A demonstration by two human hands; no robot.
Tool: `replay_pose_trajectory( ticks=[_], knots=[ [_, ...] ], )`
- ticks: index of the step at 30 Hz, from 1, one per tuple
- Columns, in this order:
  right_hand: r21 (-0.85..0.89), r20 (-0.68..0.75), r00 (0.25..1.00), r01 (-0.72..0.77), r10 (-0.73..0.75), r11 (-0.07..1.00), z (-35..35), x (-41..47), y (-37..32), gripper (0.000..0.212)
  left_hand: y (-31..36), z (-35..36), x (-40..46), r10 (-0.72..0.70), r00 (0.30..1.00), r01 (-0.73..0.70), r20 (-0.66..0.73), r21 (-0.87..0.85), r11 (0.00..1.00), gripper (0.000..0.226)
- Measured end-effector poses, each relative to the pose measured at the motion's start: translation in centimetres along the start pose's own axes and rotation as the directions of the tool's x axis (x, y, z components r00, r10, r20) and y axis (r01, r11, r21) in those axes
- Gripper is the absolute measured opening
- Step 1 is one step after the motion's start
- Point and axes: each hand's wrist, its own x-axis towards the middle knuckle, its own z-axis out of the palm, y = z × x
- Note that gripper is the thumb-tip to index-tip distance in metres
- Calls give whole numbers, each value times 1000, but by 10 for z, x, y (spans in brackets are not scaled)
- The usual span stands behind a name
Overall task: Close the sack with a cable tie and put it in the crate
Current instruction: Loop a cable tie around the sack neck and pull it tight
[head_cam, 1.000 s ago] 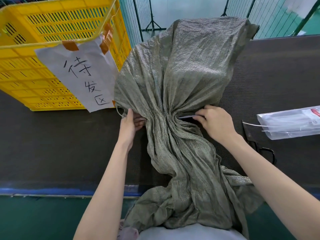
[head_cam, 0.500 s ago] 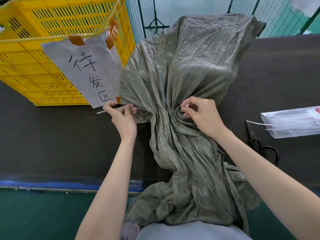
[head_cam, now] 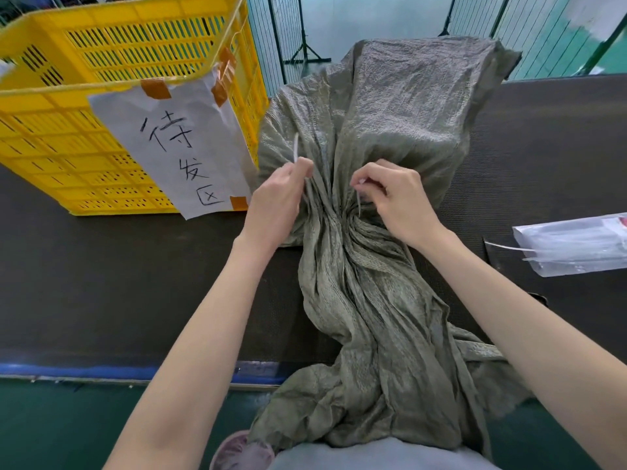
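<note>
A grey-green woven sack (head_cam: 407, 106) lies on the dark table, its neck bunched at the middle and its loose mouth hanging over the near edge. A thin white cable tie (head_cam: 296, 148) passes under the gathered neck. My left hand (head_cam: 280, 198) pinches the tie's long end, which sticks up on the left. My right hand (head_cam: 395, 198) pinches the other end at the right of the neck. The yellow crate (head_cam: 112, 59) stands at the back left, close to the sack.
A white paper sign (head_cam: 176, 144) with handwriting is taped to the crate's near wall. A clear bag of cable ties (head_cam: 576, 244) lies at the right. Black scissors (head_cam: 492, 256) show partly behind my right forearm. The table's blue front edge (head_cam: 84, 371) runs below.
Both hands have lifted the tie's ends up from the sides of the neck and drawn closer together over the gathered fabric. The left end now points upward.
</note>
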Motion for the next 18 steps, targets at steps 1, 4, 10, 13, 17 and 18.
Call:
replay_pose_trajectory(
  ticks=[1, 4, 10, 13, 17, 18],
  knots=[
    [20, 4, 1000, -24, 24, 1000, 1, 0, 1, 12, -1, -1, 2, 51, 999, -51, 1, -16, 999, 32],
    [135, -12, 988, -150, 153, 979, 3, -2, 7, 13, -6, 0, 6, 128, 992, -129, -14, -53, 990, 29],
    [417, -23, 934, -316, 357, 852, 9, -7, 15, 22, -16, 5, 7, 3, 998, -19, -59, -266, 964, 40],
    [418, -35, 936, -305, 351, 855, 11, -9, 13, 21, -18, 6, 14, -211, 976, 203, 49, -543, 815, 51],
    [447, 59, 959, -272, 276, 852, 9, -14, 10, 15, -24, 2, 19, -236, 956, 283, 173, -758, 588, 33],
    [449, 81, 962, -268, 260, 852, 9, -16, 9, 14, -24, 2, 20, -222, 956, 287, 193, -774, 564, 25]
  ],
)
